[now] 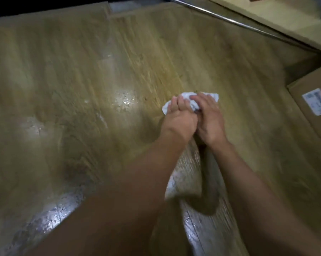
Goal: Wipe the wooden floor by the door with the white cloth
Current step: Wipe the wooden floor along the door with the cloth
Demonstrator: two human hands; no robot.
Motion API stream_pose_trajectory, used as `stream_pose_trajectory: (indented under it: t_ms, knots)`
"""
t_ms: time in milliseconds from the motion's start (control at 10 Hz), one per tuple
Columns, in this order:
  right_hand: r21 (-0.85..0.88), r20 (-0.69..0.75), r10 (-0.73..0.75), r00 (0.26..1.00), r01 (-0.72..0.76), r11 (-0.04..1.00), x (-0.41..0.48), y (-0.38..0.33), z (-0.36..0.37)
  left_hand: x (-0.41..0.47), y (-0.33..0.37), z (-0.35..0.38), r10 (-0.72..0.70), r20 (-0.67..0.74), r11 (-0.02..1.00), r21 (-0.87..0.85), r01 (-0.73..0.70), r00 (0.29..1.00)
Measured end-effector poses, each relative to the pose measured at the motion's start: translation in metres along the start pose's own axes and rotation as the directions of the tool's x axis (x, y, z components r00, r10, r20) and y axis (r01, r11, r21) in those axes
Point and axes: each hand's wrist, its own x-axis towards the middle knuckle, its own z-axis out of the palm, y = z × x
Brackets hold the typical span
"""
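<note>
A crumpled white cloth (188, 99) lies on the wooden floor (82, 71), right of centre. Both hands press on it side by side. My left hand (178, 119) covers its left part with fingers stretched forward. My right hand (208, 117) lies over its right part, fingers curled onto the cloth. Only the cloth's far edge and left corner show past the fingers. The picture is blurred by motion.
Wet, shiny patches (124, 100) glint on the planks to the left and near the bottom. A cardboard box (315, 115) with a white label stands at the right edge. A metal door threshold strip (220, 16) runs across the top right.
</note>
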Motion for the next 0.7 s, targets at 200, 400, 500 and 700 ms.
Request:
stream_pose_trajectory:
  t_ms: [200, 400, 500, 700]
  knots:
    - [-0.085, 0.141, 0.007, 0.99, 0.005, 0.996, -0.055, 0.016, -0.03, -0.017, 0.002, -0.03, 0.171, 0.198, 0.963, 0.172, -0.206, 0.965]
    - [-0.02, 0.008, 0.093, 0.996, -0.092, 0.996, 0.011, -0.005, -0.016, 0.02, 0.005, -0.031, 0.126, 0.001, 0.973, 0.194, -0.124, 0.992]
    - [0.021, -0.005, 0.152, 0.988, -0.152, 0.988, 0.039, -0.033, 0.015, 0.037, -0.029, -0.043, -0.033, -0.052, 0.999, 0.03, 0.035, 0.998]
    - [-0.006, 0.074, 0.004, 0.997, -0.003, 1.0, -0.004, -0.093, 0.04, -0.034, -0.095, -0.029, -0.103, -0.014, 0.995, 0.001, 0.103, 0.995]
